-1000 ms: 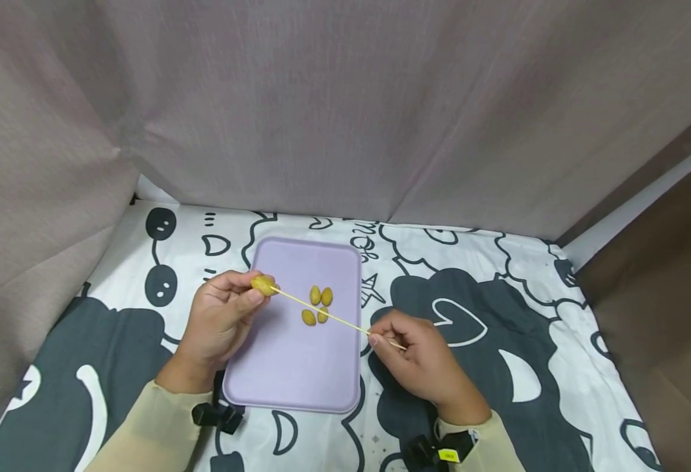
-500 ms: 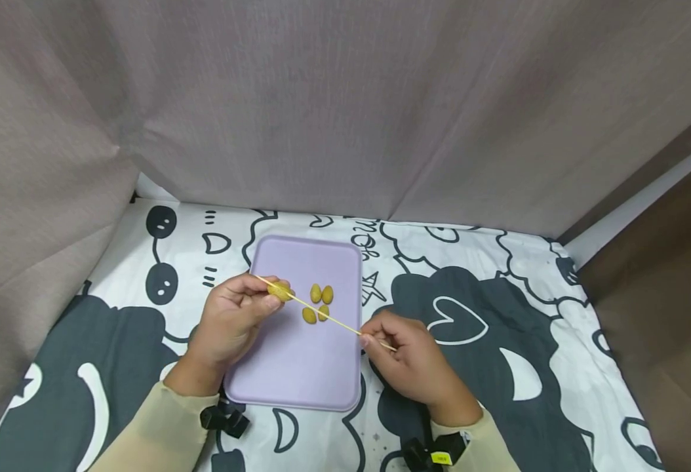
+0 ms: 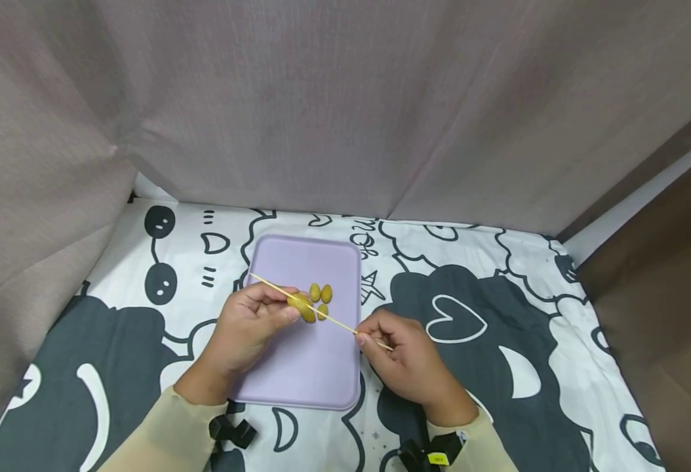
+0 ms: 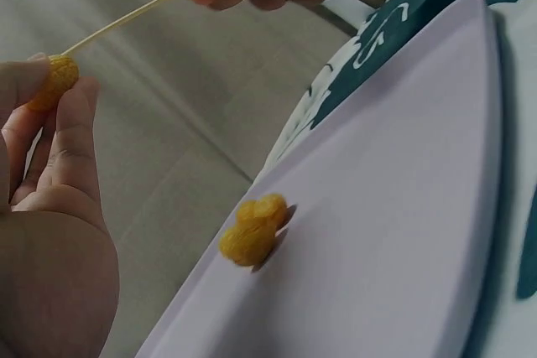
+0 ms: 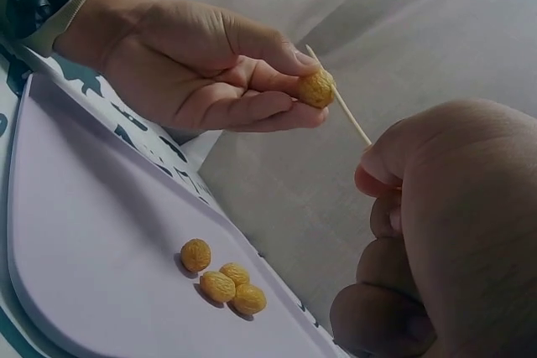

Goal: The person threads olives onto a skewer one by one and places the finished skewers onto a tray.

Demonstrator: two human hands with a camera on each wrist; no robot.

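My left hand (image 3: 251, 334) pinches a yellow, wrinkled, olive-shaped fruit (image 5: 316, 90) between thumb and fingers, above a lilac tray (image 3: 310, 373). A thin wooden skewer (image 3: 339, 322) slants across this fruit, its tip showing beyond it in the head and right wrist views. Toward its other end, the right hand (image 3: 407, 357) pinches the skewer between thumb and forefinger, by the tray's right edge in the head view. Several similar loose fruits (image 5: 218, 287) lie close together on the tray. In the head view the held fruit overlaps one of them.
A white cloth (image 3: 434, 246) with dark cartoon prints lies under the tray. Grey-brown fabric (image 3: 345, 111) hangs behind and at the left, with a darker brown panel (image 3: 664, 295) at the right. Each sleeve carries a black wrist camera (image 3: 233, 431).
The left hand has moved rightward with the fruit, toward the right hand. The skewer's tip, earlier at the fruit, now extends past it on the left. The right hand has shifted slightly left.
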